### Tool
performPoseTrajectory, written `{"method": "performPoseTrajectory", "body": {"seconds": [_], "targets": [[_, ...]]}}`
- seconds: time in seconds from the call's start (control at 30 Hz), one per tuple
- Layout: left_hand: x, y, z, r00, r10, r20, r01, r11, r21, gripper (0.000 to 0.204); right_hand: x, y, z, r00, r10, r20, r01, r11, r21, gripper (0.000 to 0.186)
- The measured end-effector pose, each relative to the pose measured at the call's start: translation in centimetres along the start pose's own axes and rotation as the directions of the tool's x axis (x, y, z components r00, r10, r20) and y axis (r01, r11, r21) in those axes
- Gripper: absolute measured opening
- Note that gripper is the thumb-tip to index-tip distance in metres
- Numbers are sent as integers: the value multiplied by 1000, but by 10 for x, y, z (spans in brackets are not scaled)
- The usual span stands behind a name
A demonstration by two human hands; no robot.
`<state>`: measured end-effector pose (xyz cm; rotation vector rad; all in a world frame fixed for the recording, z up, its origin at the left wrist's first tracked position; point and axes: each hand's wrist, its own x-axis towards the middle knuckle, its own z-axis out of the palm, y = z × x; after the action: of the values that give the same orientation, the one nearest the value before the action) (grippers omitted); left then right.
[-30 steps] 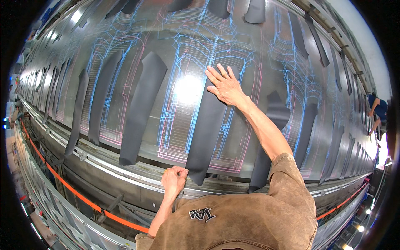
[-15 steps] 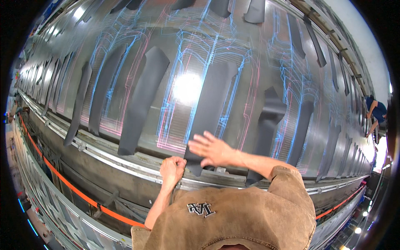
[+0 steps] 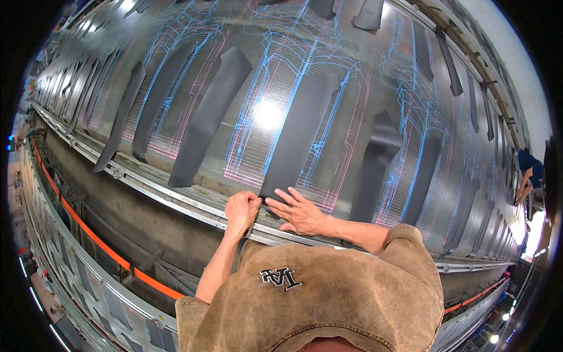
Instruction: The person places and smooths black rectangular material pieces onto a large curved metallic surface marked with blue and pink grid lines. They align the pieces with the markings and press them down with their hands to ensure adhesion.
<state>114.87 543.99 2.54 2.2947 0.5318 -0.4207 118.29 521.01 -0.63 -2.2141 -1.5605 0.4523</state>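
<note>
A long dark grey strip of sheet material (image 3: 302,129) lies flat on the grey table (image 3: 340,152), its length running away from me. My left hand (image 3: 241,211) is closed, thumb and fingers pinched at the left corner of the strip's near end. Flat over that same end rests my right hand (image 3: 302,214), fingers spread, its fingertips beside the left hand. What lies beneath the right palm is hidden.
Several similar strips (image 3: 211,117) lie alongside. Blue and pink lines (image 3: 252,177) mark the surface. A metal rail (image 3: 170,202) edges the table, with an orange band (image 3: 105,258) below left. Another person (image 3: 529,170) leans over the table at far right.
My view has shifted, so the table sits higher in the picture. My right hand has come toward me along the strip, onto its near end. The left hand stays pinched at the strip's edge.
</note>
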Motion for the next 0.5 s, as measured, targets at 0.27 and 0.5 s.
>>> {"method": "performPoseTrajectory", "body": {"seconds": [0.27,0.5], "targets": [[-3,-7,6,985,150,-84,-140,984,114,13,-1,-5,-32,979,-61,193,78,994,-81,51],[-34,4,-33,956,191,-222,-216,972,-95,14,17,-2,-38,992,-6,122,-28,961,276,31]]}}
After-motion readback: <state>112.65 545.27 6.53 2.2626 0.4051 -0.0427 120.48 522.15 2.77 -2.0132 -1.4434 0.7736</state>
